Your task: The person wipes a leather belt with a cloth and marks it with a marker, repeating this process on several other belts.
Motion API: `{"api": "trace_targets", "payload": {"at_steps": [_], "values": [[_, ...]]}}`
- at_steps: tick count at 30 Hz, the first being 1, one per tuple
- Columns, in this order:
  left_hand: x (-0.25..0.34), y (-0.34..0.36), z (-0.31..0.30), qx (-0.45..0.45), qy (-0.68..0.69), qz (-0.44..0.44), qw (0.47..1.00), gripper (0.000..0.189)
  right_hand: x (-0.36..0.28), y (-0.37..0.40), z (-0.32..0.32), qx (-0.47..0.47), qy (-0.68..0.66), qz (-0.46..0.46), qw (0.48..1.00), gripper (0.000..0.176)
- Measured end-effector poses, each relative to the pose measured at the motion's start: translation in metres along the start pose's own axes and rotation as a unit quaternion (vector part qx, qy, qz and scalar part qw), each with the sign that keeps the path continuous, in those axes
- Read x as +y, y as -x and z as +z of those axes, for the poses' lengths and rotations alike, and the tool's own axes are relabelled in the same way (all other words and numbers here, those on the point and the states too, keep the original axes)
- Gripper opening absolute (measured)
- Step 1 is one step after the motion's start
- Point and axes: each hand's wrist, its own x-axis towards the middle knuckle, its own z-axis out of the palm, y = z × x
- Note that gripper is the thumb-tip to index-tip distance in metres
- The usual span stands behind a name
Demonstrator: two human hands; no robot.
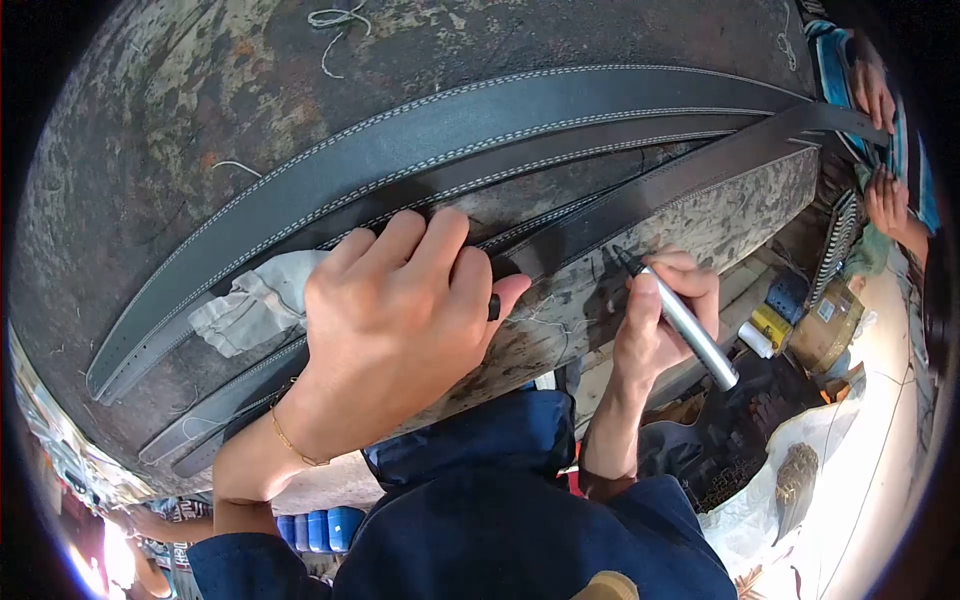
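My right hand (660, 315) grips a silver pen-like tool (695, 335), its dark pointed tip right at the edge of a dark leather belt (600, 222). My left hand (400, 290) is closed over the same belt, fingers curled and thumb toward the right; a small black piece shows by the thumb. Its underside is hidden. A crumpled whitish cloth (255, 300) comes out from beneath the left hand. Beyond it curves a wide black belt (400, 140) with white double stitching, and a brown stitched belt (560, 145) lies alongside.
The belts lie on a worn, stained work surface (240, 110) with loose thread (338, 20) on it. At the right edge, another person's hands (873, 95) are near a belt end. Below stand a yellow container (770, 325) and a cardboard box (825, 325). More people show at lower left.
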Motion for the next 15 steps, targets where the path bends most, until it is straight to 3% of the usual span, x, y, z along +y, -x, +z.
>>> {"api": "trace_targets", "payload": {"at_steps": [15], "values": [[0.0015,-0.0012,-0.0016,0.000,0.000,0.000,1.000,0.038,0.0032,0.0013,-0.0005,-0.026,0.052,-0.003,0.998,0.023]]}}
